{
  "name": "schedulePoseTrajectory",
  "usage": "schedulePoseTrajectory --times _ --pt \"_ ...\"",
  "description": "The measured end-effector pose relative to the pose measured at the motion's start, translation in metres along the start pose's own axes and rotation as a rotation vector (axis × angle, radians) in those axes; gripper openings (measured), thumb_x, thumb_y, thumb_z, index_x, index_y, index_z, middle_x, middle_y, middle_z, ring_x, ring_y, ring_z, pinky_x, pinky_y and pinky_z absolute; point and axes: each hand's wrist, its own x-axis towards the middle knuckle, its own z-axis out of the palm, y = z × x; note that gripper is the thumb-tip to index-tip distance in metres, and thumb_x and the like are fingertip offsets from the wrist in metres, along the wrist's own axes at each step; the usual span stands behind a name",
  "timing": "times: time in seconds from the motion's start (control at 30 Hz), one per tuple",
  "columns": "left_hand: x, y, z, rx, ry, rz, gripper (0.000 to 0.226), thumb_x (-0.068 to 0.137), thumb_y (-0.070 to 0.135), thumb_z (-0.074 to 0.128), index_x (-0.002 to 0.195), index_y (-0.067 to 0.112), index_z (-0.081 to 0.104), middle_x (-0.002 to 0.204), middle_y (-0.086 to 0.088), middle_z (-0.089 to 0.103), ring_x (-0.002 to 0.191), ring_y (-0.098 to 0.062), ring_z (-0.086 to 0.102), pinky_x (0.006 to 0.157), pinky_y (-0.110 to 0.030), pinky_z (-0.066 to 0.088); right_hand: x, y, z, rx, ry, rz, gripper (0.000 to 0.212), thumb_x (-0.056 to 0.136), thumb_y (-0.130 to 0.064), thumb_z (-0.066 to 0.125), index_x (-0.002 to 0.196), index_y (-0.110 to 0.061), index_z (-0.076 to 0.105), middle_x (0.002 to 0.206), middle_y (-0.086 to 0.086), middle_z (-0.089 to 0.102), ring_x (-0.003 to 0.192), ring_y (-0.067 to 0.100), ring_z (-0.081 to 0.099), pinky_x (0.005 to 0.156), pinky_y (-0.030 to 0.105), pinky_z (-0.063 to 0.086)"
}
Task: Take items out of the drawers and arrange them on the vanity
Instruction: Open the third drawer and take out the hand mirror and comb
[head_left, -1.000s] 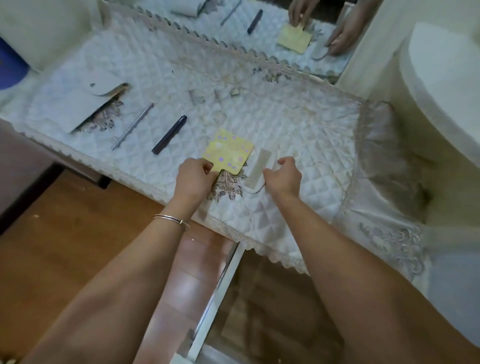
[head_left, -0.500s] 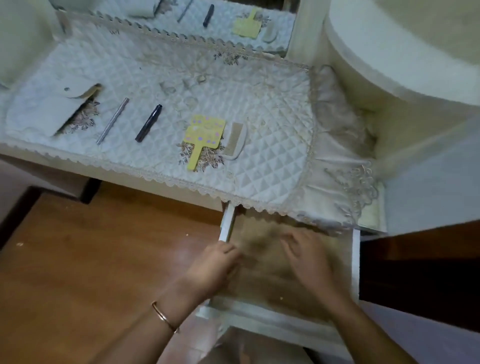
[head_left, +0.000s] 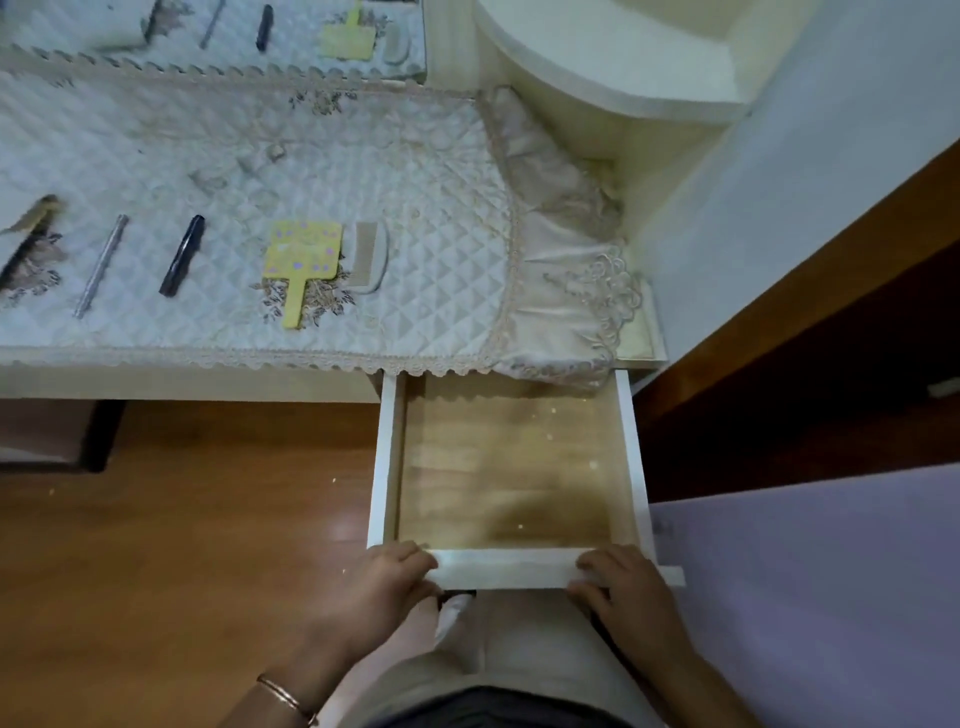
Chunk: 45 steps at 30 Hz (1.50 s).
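A white drawer (head_left: 387, 467) stands pulled out under the vanity's right end, and its wooden bottom shows nothing inside. My left hand (head_left: 387, 582) grips the left part of the drawer's front panel. My right hand (head_left: 621, 584) grips the right part of the same panel. On the quilted vanity cover (head_left: 415, 208) lie a yellow hand mirror (head_left: 301, 260), a pale comb (head_left: 371, 257) touching its right side, a black pen (head_left: 182, 254) and a silver pen (head_left: 101, 265).
A mirror at the back reflects the items. A white curved shelf unit (head_left: 613, 62) rises at the right end of the vanity. A lilac surface (head_left: 831, 597) is at my right, wooden floor (head_left: 182, 545) at my left. A flat white pouch is partly cut off at far left.
My hands left the mirror and comb on the vanity, dropped into the open drawer, then moved back onto its front panel. The view has tilted down toward the drawer.
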Motion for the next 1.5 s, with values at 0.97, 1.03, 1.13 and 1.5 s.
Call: schedulePoseTrajectory --times 0.97,1.03,1.13,1.5 --pt "0.189 -0.023 -0.075 0.428 0.389 -0.211 0.069 0.059 0.002 0.068 0.125 0.005 0.046 0.126 -0.014 0.04 0.115 -0.035 0.034 0.088 -0.05 0.049 0.217 -0.023 -0.058 -0.484 0.517 -0.283 0.056 0.071 -0.015 0.056 0.125 -0.02 0.043 0.125 0.007 0.038 0.111 0.03 0.039 0.097 0.048 0.028" --pt "0.185 -0.021 -0.073 0.426 0.341 -0.218 0.068 0.064 0.006 0.063 0.129 0.004 0.043 0.13 -0.017 0.049 0.121 -0.035 0.036 0.094 -0.05 0.046 0.217 -0.023 -0.06 -0.475 0.49 -0.281 0.056 0.07 -0.019 0.058 0.124 -0.019 0.045 0.124 0.008 0.041 0.11 0.03 0.04 0.097 0.049 0.027" --pt "0.168 -0.016 -0.072 0.389 0.33 -0.208 0.051 0.079 0.02 0.046 0.129 0.01 0.043 0.132 -0.012 0.055 0.124 -0.031 0.049 0.099 -0.045 0.044 0.208 -0.031 -0.063 -0.427 0.419 -0.394 0.05 0.071 -0.026 0.05 0.12 -0.016 0.049 0.119 0.007 0.057 0.109 0.026 0.045 0.096 0.045 0.031" --pt "-0.013 -0.003 0.018 -0.496 0.024 -1.072 0.032 0.09 0.023 0.046 0.12 0.016 0.056 0.12 -0.003 0.064 0.107 -0.018 0.06 0.088 -0.024 0.044 0.161 -0.054 -0.023 -0.237 -0.433 -0.421 0.04 0.092 -0.024 0.043 0.132 -0.023 0.042 0.133 -0.003 0.048 0.122 0.018 0.049 0.102 0.033 0.041"
